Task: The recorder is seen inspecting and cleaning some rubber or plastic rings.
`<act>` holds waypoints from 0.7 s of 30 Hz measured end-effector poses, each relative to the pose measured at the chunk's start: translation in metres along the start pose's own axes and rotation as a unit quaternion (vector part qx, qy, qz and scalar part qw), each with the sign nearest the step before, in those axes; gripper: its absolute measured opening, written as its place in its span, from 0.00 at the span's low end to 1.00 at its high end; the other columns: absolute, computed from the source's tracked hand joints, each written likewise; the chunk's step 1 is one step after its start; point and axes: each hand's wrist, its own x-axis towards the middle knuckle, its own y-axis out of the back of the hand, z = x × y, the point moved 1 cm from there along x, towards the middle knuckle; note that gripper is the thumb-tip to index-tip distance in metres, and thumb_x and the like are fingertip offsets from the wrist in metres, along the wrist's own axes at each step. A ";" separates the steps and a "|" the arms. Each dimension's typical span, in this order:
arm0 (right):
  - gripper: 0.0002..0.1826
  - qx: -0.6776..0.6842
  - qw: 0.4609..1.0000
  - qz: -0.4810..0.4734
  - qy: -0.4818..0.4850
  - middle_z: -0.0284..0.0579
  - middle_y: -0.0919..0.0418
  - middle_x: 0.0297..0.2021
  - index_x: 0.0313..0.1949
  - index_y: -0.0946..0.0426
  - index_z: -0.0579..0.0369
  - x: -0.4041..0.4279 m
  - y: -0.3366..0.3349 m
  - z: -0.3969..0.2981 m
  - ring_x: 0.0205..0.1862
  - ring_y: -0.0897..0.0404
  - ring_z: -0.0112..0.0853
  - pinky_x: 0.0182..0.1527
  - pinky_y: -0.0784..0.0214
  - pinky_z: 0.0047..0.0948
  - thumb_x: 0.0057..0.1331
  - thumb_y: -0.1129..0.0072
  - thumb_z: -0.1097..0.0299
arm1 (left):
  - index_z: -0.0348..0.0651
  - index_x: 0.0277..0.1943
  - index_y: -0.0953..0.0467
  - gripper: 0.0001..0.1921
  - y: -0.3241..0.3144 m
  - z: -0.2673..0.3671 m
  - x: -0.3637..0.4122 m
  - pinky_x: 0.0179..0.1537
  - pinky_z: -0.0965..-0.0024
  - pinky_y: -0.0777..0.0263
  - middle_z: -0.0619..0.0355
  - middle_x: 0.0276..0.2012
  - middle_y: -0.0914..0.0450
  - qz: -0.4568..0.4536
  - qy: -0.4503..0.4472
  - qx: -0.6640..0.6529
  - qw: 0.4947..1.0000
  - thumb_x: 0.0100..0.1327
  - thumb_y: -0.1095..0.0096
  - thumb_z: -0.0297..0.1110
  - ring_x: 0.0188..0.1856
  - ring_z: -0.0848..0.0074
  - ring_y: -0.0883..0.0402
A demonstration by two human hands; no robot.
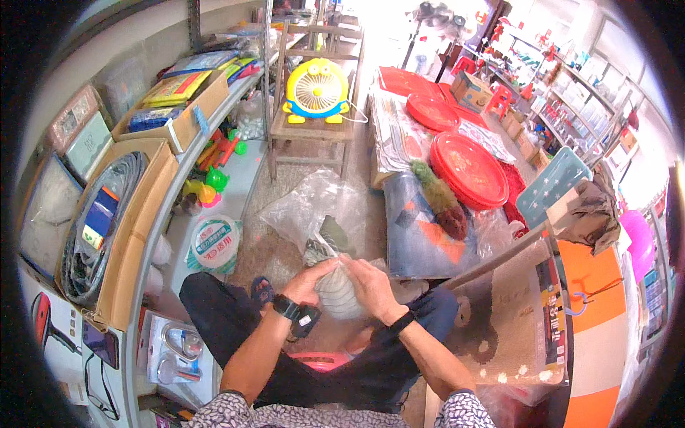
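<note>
Both of my hands meet over my lap at the top of a pale, ribbed, rounded thing (337, 294); its exact kind I cannot tell. My left hand (304, 282) pinches its upper edge with thumb and forefinger. From the other side, my right hand (370, 283) grips the same edge, the fingertips of both hands almost touching. A thin white strip (324, 244) sticks out beyond the fingers. Just past it are a dark green piece (334, 233) and a clear plastic bag (316, 200) spread on the floor.
Left of me runs a metal shelf (184, 155) with a cardboard box of black hose (120, 214). A yellow fan (317, 88) stands on a wooden chair (310, 140) ahead. To the right are red round trays (469, 170), a duster (441, 206) and folded mats (423, 235).
</note>
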 end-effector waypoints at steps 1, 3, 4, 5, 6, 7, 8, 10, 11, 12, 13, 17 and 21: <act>0.26 0.002 1.000 -0.003 -0.005 0.54 0.21 0.39 0.66 0.30 0.53 -0.005 -0.006 0.003 0.44 0.20 0.51 0.47 0.28 0.44 0.67 0.47 0.74 | 0.42 0.58 0.22 0.17 0.000 -0.001 0.000 0.58 0.55 0.25 0.54 0.52 0.16 0.032 0.006 0.064 0.997 0.71 0.38 0.39 0.52 0.67 0.16; 0.22 -0.059 0.998 -0.002 0.037 0.51 0.20 0.41 0.64 0.27 0.48 -0.019 -0.023 0.004 0.41 0.19 0.53 0.42 0.27 0.46 0.70 0.47 0.69 | 0.39 0.56 0.21 0.16 0.020 -0.008 -0.002 0.56 0.56 0.24 0.54 0.50 0.15 0.057 0.035 0.032 0.997 0.70 0.38 0.36 0.50 0.66 0.15; 0.24 -0.072 0.997 -0.001 0.029 0.48 0.21 0.39 0.65 0.28 0.47 -0.029 -0.028 -0.002 0.41 0.20 0.50 0.43 0.28 0.47 0.69 0.46 0.70 | 0.39 0.54 0.21 0.15 0.030 -0.013 -0.004 0.56 0.56 0.23 0.54 0.48 0.15 0.059 0.041 0.039 0.997 0.69 0.38 0.37 0.49 0.65 0.15; 0.24 -0.068 0.997 -0.007 0.023 0.48 0.21 0.39 0.65 0.28 0.47 -0.036 -0.031 -0.002 0.41 0.20 0.50 0.43 0.28 0.47 0.69 0.46 0.70 | 0.39 0.53 0.20 0.15 0.040 -0.019 -0.005 0.55 0.56 0.23 0.54 0.47 0.14 0.061 0.048 0.046 0.996 0.69 0.37 0.37 0.48 0.65 0.15; 0.24 -0.086 0.996 -0.035 0.005 0.47 0.22 0.38 0.65 0.28 0.47 -0.042 -0.034 -0.002 0.41 0.20 0.48 0.43 0.29 0.46 0.68 0.46 0.71 | 0.39 0.52 0.20 0.14 0.046 -0.023 -0.006 0.55 0.55 0.23 0.53 0.45 0.14 0.069 0.081 0.023 0.994 0.68 0.38 0.36 0.48 0.64 0.15; 0.25 -0.102 0.993 -0.063 -0.009 0.47 0.22 0.37 0.65 0.28 0.47 -0.046 -0.039 -0.003 0.42 0.21 0.47 0.44 0.30 0.45 0.68 0.46 0.71 | 0.39 0.52 0.20 0.14 0.059 -0.030 -0.005 0.55 0.55 0.23 0.53 0.45 0.14 0.074 0.083 0.021 0.994 0.68 0.38 0.36 0.48 0.64 0.15; 0.25 -0.071 0.995 -0.064 -0.020 0.47 0.23 0.38 0.64 0.28 0.48 -0.050 -0.048 0.003 0.43 0.21 0.46 0.45 0.30 0.42 0.67 0.47 0.72 | 0.39 0.51 0.20 0.14 0.075 -0.039 -0.006 0.55 0.55 0.23 0.53 0.46 0.14 0.075 0.081 -0.001 0.994 0.68 0.39 0.36 0.48 0.64 0.15; 0.25 -0.066 0.995 -0.066 -0.025 0.47 0.23 0.38 0.63 0.28 0.48 -0.055 -0.051 0.006 0.43 0.21 0.46 0.45 0.30 0.42 0.66 0.46 0.72 | 0.39 0.51 0.20 0.14 0.071 -0.047 -0.010 0.55 0.54 0.23 0.53 0.46 0.14 0.076 0.086 -0.026 0.993 0.68 0.39 0.37 0.48 0.63 0.14; 0.25 -0.064 0.996 -0.064 -0.025 0.47 0.23 0.37 0.62 0.27 0.49 -0.057 -0.050 0.008 0.43 0.21 0.45 0.45 0.30 0.41 0.64 0.46 0.73 | 0.38 0.50 0.20 0.14 0.055 -0.050 -0.014 0.51 0.58 0.21 0.53 0.44 0.14 0.102 0.083 -0.052 0.990 0.68 0.38 0.37 0.45 0.65 0.14; 0.25 -0.062 0.995 -0.067 -0.028 0.47 0.23 0.37 0.62 0.27 0.49 -0.058 -0.050 0.008 0.43 0.21 0.45 0.45 0.30 0.41 0.64 0.46 0.73 | 0.38 0.48 0.19 0.13 0.045 -0.050 -0.019 0.47 0.62 0.19 0.53 0.42 0.14 0.130 0.076 -0.077 0.986 0.67 0.37 0.38 0.42 0.67 0.13; 0.26 -0.068 0.995 -0.069 -0.024 0.47 0.23 0.38 0.62 0.27 0.49 -0.059 -0.048 0.009 0.43 0.21 0.45 0.45 0.30 0.42 0.62 0.45 0.73 | 0.38 0.48 0.19 0.13 0.045 -0.051 -0.019 0.47 0.62 0.19 0.53 0.42 0.14 0.132 0.078 -0.078 0.985 0.67 0.37 0.38 0.42 0.67 0.13; 0.31 -0.086 0.990 -0.107 -0.021 0.49 0.22 0.41 0.62 0.27 0.49 -0.057 -0.032 -0.001 0.46 0.21 0.47 0.48 0.30 0.43 0.57 0.43 0.75 | 0.38 0.50 0.20 0.14 0.049 -0.051 -0.021 0.48 0.62 0.18 0.52 0.44 0.14 0.123 0.096 -0.080 0.984 0.68 0.37 0.38 0.44 0.66 0.13; 0.37 -0.068 0.994 -0.088 0.010 0.50 0.22 0.46 0.64 0.29 0.49 -0.063 -0.030 0.008 0.49 0.22 0.48 0.50 0.30 0.43 0.51 0.39 0.75 | 0.37 0.51 0.20 0.15 0.050 -0.053 -0.022 0.50 0.60 0.19 0.51 0.46 0.14 0.128 0.096 -0.084 0.984 0.68 0.38 0.38 0.45 0.66 0.13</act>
